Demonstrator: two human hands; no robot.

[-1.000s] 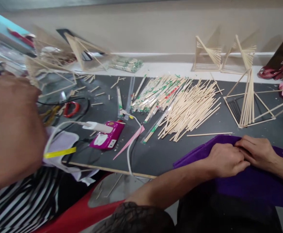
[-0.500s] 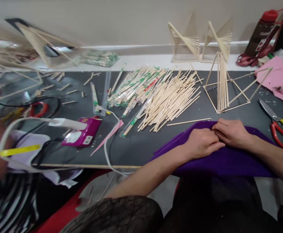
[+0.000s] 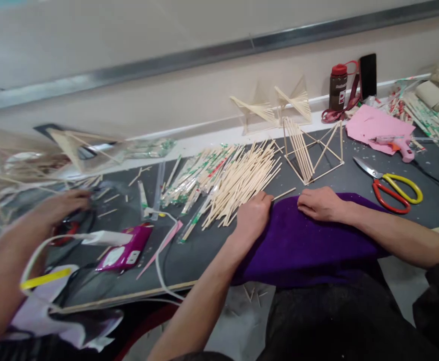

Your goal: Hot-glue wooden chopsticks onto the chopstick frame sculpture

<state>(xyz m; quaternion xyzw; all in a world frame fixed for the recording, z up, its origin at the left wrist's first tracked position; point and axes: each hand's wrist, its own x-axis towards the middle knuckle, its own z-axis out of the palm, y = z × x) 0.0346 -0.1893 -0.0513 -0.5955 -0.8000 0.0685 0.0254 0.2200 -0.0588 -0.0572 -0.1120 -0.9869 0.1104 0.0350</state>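
Observation:
A purple cloth (image 3: 305, 250) lies over the front edge of the table. My left hand (image 3: 254, 213) is closed at the cloth's far left corner, its knuckles close to a pile of loose wooden chopsticks (image 3: 238, 183). Bent fingers of my right hand (image 3: 320, 203) grip the cloth's far edge, with a stretch of cloth between the two hands. A single chopstick (image 3: 285, 194) lies just beyond the cloth. Behind my right hand stands a frame of joined sticks (image 3: 311, 153). Red and yellow handled scissors (image 3: 390, 188) rest open to the right.
Wrapped chopsticks (image 3: 193, 178) and a magenta packet (image 3: 129, 248) with a white cable lie left. Another person's arm (image 3: 35, 235) reaches in there. A pink glue gun (image 3: 400, 143), pink sheet (image 3: 377, 125), bottle (image 3: 339, 90) and phone (image 3: 368, 75) are at the right.
My hands, together at the middle of the cloth before, are now apart, the left at its left corner. The cloth lies flatter. My view has shifted, and the other person's arm has reached forward.

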